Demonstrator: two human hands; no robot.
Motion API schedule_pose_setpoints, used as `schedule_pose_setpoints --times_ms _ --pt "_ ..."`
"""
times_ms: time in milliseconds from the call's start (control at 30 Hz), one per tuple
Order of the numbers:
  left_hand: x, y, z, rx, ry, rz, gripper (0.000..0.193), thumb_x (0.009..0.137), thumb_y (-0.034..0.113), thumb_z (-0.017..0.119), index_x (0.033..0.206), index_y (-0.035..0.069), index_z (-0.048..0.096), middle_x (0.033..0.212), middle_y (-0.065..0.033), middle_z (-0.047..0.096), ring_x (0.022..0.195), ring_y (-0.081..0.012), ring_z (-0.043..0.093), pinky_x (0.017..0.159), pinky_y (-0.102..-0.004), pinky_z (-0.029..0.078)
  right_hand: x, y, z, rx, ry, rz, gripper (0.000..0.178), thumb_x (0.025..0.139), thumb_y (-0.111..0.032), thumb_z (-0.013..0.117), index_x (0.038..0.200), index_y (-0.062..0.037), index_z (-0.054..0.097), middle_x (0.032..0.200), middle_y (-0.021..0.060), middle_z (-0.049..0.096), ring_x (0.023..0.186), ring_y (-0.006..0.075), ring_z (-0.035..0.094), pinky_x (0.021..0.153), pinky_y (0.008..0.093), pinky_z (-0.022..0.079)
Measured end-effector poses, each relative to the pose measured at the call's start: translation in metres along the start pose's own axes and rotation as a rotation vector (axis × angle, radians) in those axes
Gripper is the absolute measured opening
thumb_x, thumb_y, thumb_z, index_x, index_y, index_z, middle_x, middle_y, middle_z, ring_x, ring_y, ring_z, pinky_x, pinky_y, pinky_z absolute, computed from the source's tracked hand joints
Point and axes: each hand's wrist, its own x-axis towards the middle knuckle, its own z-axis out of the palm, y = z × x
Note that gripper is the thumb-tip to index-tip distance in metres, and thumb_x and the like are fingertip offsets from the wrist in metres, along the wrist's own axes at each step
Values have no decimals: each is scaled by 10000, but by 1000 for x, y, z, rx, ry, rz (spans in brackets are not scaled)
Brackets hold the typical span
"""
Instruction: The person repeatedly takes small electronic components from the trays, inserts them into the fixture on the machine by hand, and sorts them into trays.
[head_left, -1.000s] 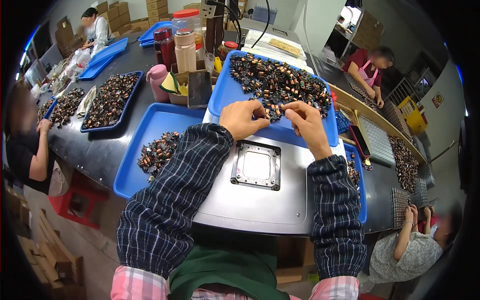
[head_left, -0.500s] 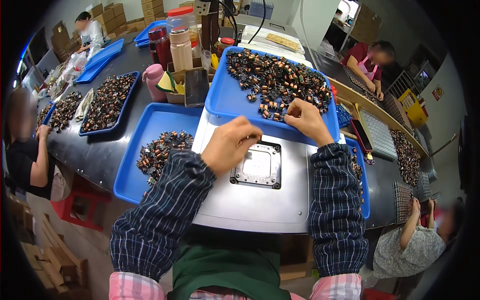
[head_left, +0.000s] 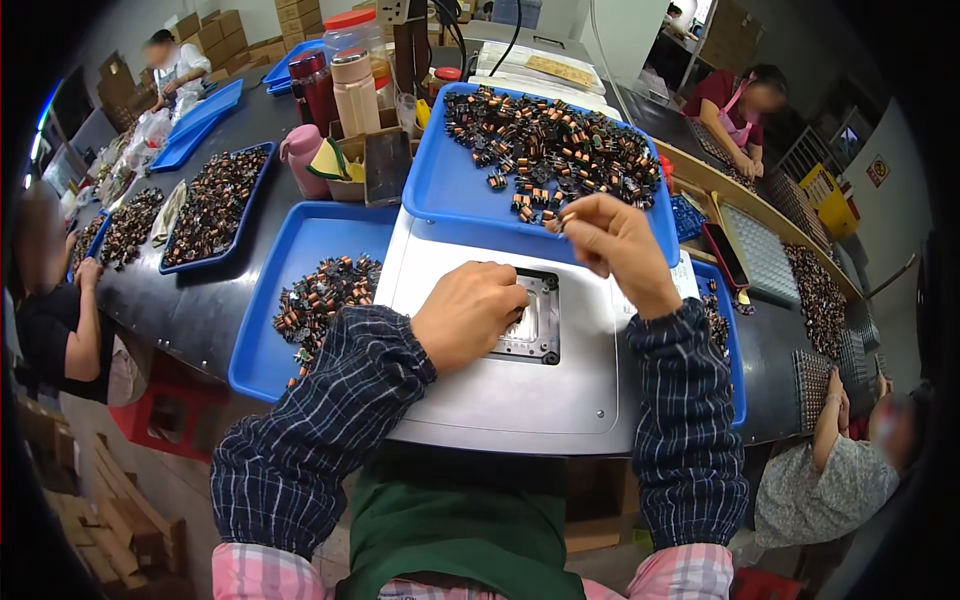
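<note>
My left hand (head_left: pixel 470 312) is closed, its fingers curled down over the recessed metal fixture (head_left: pixel 541 340) in the silver machine top. A bit of something dark shows at its fingertips, but the hand hides most of it. My right hand (head_left: pixel 622 248) is raised at the near edge of the upper blue tray (head_left: pixel 428 190). Thumb and forefinger pinch a small copper coil part (head_left: pixel 556 225). Behind it, that tray holds a heap of similar small black-and-copper coil parts (head_left: pixel 560 145).
Another blue tray of coil parts (head_left: pixel 262 335) stands at left, and a third (head_left: pixel 738 385) at right. Bottles (head_left: pixel 355 95), a pink flask (head_left: pixel 303 160) and a small box (head_left: pixel 388 170) stand behind. Co-workers sit at both sides. A phone (head_left: pixel 725 255) lies at right.
My left hand has lowered onto the fixture from just above its far edge. My right hand has lifted slightly from the heap with a coil part between its fingertips.
</note>
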Motion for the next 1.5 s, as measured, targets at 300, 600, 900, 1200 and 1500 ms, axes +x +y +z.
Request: schedule_pose_setpoints --times_ms 300,600,900,1200,1500 --pt "-24 -3 -27 -249 264 -197 145 703 -20 591 846 -7 602 780 -108 587 718 -201 577 641 -275 445 -28 9 36 -510 -128 -93 158 690 -27 631 841 15 616 741 59 604 660 109 548 590 225 433" --pt "-94 -56 -53 52 481 -586 167 700 23 599 865 -3 602 809 -101 575 720 -202 572 661 -286 449 -25 16 50 -881 -260 -424 118 692 -20 606 809 -12 623 758 124 576 671 268 558 610 314 444" --pt "21 -53 -27 -70 351 -199 141 732 97 614 841 8 618 794 -88 568 743 -201 550 672 -283 427 -15 1 22 -137 -43 80 102 799 -115 577 853 -29 585 669 36 534 498 80 482 400 197 332" --pt "80 -63 6 119 196 -460 214 723 267 611 742 60 662 808 -135 587 764 -294 565 695 -381 443 31 19 -16 -401 230 -173 134 780 -121 588 872 -23 581 593 27 517 491 84 478 420 221 361" --pt "81 -65 1 -187 47 -488 144 719 173 610 798 57 640 734 -89 611 781 -211 576 692 -310 443 57 41 -23 -1104 226 -483 266 667 -65 632 929 -37 589 595 106 549 546 220 531 550 299 424"
